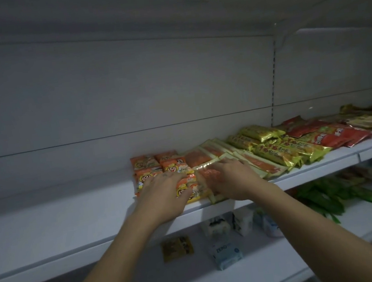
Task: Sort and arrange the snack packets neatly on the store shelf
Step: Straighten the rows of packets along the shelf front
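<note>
Seen from the head camera, the light is dim and the print on most packets is too blurred to read. The left hand (163, 191) lies flat, fingers straight and spread, on the near end of the orange cartoon-face snack packets (174, 165), hiding those beneath it. The right hand (230, 180) rests just beside it, fingers stretched over a clear packet with orange-red contents and pale yellow edges (208, 173), pinching nothing that I can make out. These packets lie in rows near the front edge of the white metal shelf (73, 226). To their right lie gold foil packets (271, 151), then red packets (335, 135); further packets are cut off at the right edge. Below, green packets (329, 197) and a pale blue pack (226, 254) show partly.
</note>
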Demonstrator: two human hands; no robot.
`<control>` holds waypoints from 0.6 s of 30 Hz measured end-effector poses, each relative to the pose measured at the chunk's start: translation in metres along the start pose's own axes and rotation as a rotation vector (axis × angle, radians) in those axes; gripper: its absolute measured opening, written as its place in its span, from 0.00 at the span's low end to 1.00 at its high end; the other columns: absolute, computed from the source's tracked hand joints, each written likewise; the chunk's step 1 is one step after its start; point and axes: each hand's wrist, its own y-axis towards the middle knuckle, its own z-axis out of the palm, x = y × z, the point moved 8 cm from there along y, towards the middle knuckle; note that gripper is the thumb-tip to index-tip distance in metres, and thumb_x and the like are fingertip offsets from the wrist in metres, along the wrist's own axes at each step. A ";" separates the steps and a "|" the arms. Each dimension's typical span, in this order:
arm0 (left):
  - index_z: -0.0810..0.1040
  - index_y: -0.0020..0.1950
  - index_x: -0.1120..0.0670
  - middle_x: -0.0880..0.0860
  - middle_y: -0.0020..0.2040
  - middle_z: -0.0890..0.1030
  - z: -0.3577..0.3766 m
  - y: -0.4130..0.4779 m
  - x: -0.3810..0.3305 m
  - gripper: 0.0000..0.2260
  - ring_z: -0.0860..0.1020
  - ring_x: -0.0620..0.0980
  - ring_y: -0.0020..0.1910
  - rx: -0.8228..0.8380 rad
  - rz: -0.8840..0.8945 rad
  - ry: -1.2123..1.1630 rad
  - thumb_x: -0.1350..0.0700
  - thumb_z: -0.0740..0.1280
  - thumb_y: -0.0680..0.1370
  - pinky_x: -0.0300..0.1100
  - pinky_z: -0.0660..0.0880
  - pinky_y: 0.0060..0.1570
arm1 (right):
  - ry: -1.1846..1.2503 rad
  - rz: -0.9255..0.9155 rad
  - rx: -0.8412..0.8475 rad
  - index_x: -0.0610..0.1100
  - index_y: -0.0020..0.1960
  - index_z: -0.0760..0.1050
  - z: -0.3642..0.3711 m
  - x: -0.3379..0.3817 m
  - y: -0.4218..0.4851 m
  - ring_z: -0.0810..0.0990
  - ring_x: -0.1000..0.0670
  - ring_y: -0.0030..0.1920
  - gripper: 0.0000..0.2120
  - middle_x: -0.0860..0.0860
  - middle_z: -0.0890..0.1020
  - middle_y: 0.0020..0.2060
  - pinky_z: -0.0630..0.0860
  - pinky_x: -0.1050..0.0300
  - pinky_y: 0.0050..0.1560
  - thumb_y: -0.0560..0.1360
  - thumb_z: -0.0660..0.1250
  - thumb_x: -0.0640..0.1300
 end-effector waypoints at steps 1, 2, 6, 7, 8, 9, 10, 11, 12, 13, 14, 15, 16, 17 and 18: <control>0.68 0.74 0.44 0.47 0.74 0.71 -0.001 0.001 -0.005 0.23 0.67 0.50 0.72 0.002 -0.003 0.007 0.39 0.59 0.81 0.49 0.60 0.71 | 0.002 -0.009 -0.004 0.56 0.76 0.64 -0.002 -0.002 0.000 0.66 0.43 0.72 0.26 0.47 0.70 0.72 0.57 0.41 0.73 0.79 0.57 0.62; 0.68 0.74 0.44 0.47 0.74 0.71 -0.001 0.003 -0.011 0.23 0.67 0.51 0.72 0.002 -0.007 0.012 0.38 0.59 0.80 0.50 0.60 0.70 | -0.005 -0.022 -0.006 0.56 0.76 0.63 -0.004 -0.005 0.001 0.65 0.43 0.72 0.26 0.47 0.69 0.73 0.56 0.41 0.73 0.79 0.58 0.59; 0.68 0.74 0.44 0.47 0.73 0.71 -0.001 0.020 -0.039 0.23 0.68 0.51 0.72 0.000 -0.018 0.051 0.39 0.58 0.80 0.50 0.62 0.69 | 0.008 -0.057 -0.035 0.56 0.77 0.60 -0.017 -0.030 0.000 0.63 0.43 0.74 0.26 0.48 0.66 0.75 0.56 0.40 0.74 0.80 0.59 0.56; 0.68 0.74 0.44 0.47 0.73 0.72 -0.001 0.026 -0.050 0.23 0.68 0.51 0.71 -0.007 -0.021 0.068 0.38 0.58 0.80 0.50 0.62 0.68 | 0.014 -0.064 -0.045 0.56 0.77 0.60 -0.021 -0.041 -0.002 0.63 0.44 0.74 0.26 0.49 0.66 0.76 0.55 0.40 0.73 0.80 0.59 0.58; 0.68 0.74 0.44 0.47 0.72 0.72 -0.001 0.032 -0.061 0.23 0.69 0.51 0.71 -0.015 -0.025 0.075 0.38 0.58 0.80 0.50 0.63 0.68 | 0.018 -0.070 -0.053 0.56 0.77 0.60 -0.025 -0.054 -0.004 0.63 0.44 0.74 0.27 0.49 0.66 0.75 0.56 0.41 0.73 0.80 0.59 0.59; 0.68 0.74 0.44 0.47 0.72 0.73 0.000 0.037 -0.075 0.23 0.69 0.51 0.71 -0.019 -0.029 0.074 0.39 0.58 0.80 0.49 0.63 0.67 | 0.021 -0.073 -0.057 0.56 0.77 0.60 -0.030 -0.068 -0.007 0.63 0.44 0.74 0.27 0.49 0.66 0.75 0.56 0.41 0.73 0.80 0.59 0.61; 0.68 0.74 0.44 0.48 0.72 0.73 0.001 0.043 -0.089 0.23 0.69 0.51 0.71 -0.019 -0.032 0.075 0.39 0.59 0.80 0.49 0.63 0.67 | 0.023 -0.073 -0.062 0.56 0.77 0.61 -0.036 -0.084 -0.010 0.64 0.44 0.74 0.27 0.49 0.67 0.75 0.57 0.42 0.73 0.80 0.59 0.62; 0.68 0.74 0.44 0.48 0.72 0.73 0.002 0.050 -0.104 0.23 0.70 0.52 0.70 -0.017 -0.034 0.082 0.39 0.59 0.80 0.49 0.64 0.67 | 0.026 -0.070 -0.072 0.56 0.77 0.61 -0.042 -0.100 -0.012 0.64 0.44 0.73 0.28 0.49 0.68 0.74 0.57 0.42 0.72 0.80 0.59 0.62; 0.69 0.74 0.44 0.48 0.71 0.74 0.002 0.057 -0.118 0.23 0.71 0.52 0.70 -0.018 -0.038 0.093 0.39 0.59 0.80 0.49 0.65 0.67 | 0.030 -0.067 -0.086 0.55 0.77 0.61 -0.049 -0.116 -0.013 0.65 0.44 0.73 0.28 0.49 0.68 0.74 0.58 0.42 0.72 0.80 0.59 0.62; 0.69 0.73 0.44 0.49 0.70 0.74 0.002 0.063 -0.131 0.23 0.71 0.53 0.69 -0.023 -0.045 0.105 0.39 0.59 0.80 0.50 0.66 0.67 | 0.035 -0.066 -0.102 0.55 0.77 0.62 -0.056 -0.131 -0.015 0.65 0.44 0.73 0.28 0.49 0.69 0.73 0.58 0.43 0.72 0.80 0.59 0.62; 0.69 0.73 0.44 0.49 0.70 0.75 0.002 0.069 -0.143 0.22 0.72 0.54 0.68 -0.031 -0.052 0.114 0.39 0.59 0.80 0.50 0.66 0.66 | 0.040 -0.067 -0.115 0.55 0.76 0.62 -0.061 -0.144 -0.016 0.66 0.44 0.72 0.28 0.49 0.69 0.73 0.59 0.43 0.72 0.79 0.59 0.62; 0.70 0.73 0.44 0.49 0.69 0.76 0.003 0.074 -0.155 0.22 0.73 0.54 0.67 -0.041 -0.059 0.120 0.39 0.59 0.80 0.49 0.67 0.65 | 0.043 -0.071 -0.119 0.55 0.76 0.62 -0.064 -0.156 -0.018 0.66 0.44 0.72 0.28 0.49 0.69 0.73 0.59 0.42 0.72 0.79 0.59 0.62; 0.70 0.72 0.44 0.49 0.69 0.76 0.005 0.079 -0.166 0.22 0.73 0.54 0.67 -0.046 -0.064 0.122 0.39 0.59 0.80 0.49 0.67 0.65 | 0.044 -0.077 -0.113 0.55 0.76 0.62 -0.065 -0.167 -0.020 0.66 0.44 0.72 0.28 0.49 0.69 0.73 0.59 0.42 0.73 0.79 0.59 0.62; 0.70 0.72 0.44 0.49 0.69 0.76 0.009 0.083 -0.176 0.22 0.73 0.54 0.67 -0.042 -0.068 0.123 0.39 0.59 0.80 0.49 0.67 0.65 | 0.039 -0.084 -0.098 0.55 0.77 0.62 -0.064 -0.178 -0.022 0.66 0.44 0.72 0.28 0.48 0.69 0.73 0.59 0.41 0.73 0.79 0.59 0.62; 0.70 0.72 0.45 0.49 0.69 0.76 0.014 0.086 -0.186 0.22 0.73 0.54 0.68 -0.032 -0.072 0.124 0.39 0.59 0.80 0.49 0.67 0.65 | 0.034 -0.088 -0.078 0.55 0.77 0.62 -0.061 -0.189 -0.024 0.66 0.44 0.72 0.28 0.48 0.69 0.73 0.59 0.41 0.73 0.79 0.59 0.62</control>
